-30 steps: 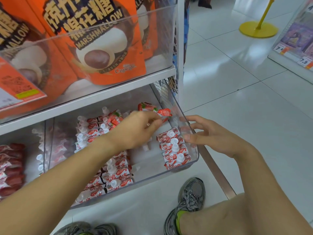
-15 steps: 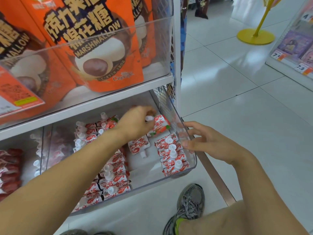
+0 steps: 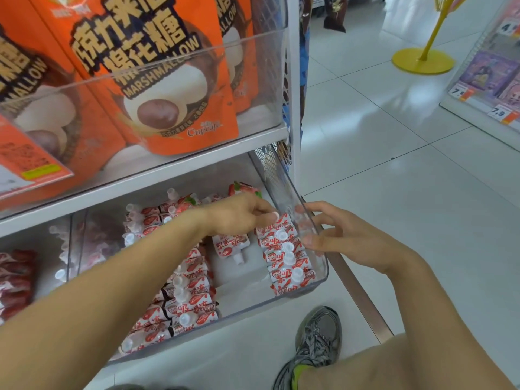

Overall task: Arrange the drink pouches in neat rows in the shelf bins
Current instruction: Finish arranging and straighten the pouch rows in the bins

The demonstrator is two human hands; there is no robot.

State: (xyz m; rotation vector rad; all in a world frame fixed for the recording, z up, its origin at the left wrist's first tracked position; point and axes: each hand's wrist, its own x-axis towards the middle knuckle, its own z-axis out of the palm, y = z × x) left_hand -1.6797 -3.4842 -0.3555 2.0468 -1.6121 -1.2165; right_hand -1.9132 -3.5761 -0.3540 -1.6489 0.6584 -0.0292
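Left hand (image 3: 239,215) pinching pouch (image 3: 277,223) at back of right-hand row (image 3: 287,257), right hand (image 3: 346,237) relaxed against bin (image 3: 323,274) wall

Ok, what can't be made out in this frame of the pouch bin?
Head view only:
- Pouches behind the left hand: hidden by the hand and forearm.
- Right hand fingertips: blurred by the clear bin wall, so contact is unclear.
- Loose pouch: print too small to read.
- Neighbouring left bin: cut off by the frame edge.
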